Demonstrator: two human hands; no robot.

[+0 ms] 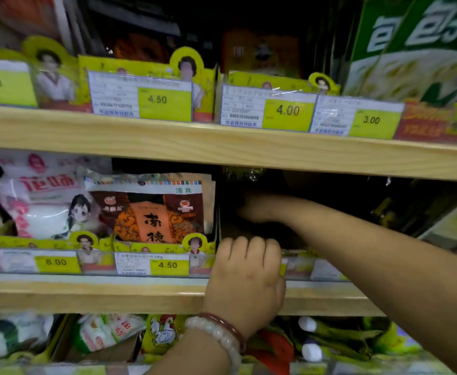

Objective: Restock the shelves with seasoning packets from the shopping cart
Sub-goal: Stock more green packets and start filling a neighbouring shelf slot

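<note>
The nearest seasoning packet (151, 212), brown and orange with large dark characters, stands upright in a yellow display tray (165, 246) on the middle shelf (86, 293), behind a 4.50 price tag (167, 265). It lies just to the left of both hands and neither one touches it. Left of it, in the neighbouring tray, leans a white and pink bag (40, 201) printed with a cartoon figure, above a 6.00 tag.

The left hand (246, 274), wearing a pale bead bracelet and a red bangle (222, 331) at the wrist, has its fingers curled over the front lip of the shelf just right of the packet's tray, gripping that edge. The right hand (257, 209) reaches deep into the dark bay to the right of the packet; it is blurred and in shadow, so I cannot tell whether it is open or holds anything.

The upper shelf (222, 147) carries tags marked 4.50, 4.00 and 3.00, with a green and white box (411, 50) at its right end. Below the middle shelf lie green, white and yellow bags, one showing a rooster (163, 331).
</note>
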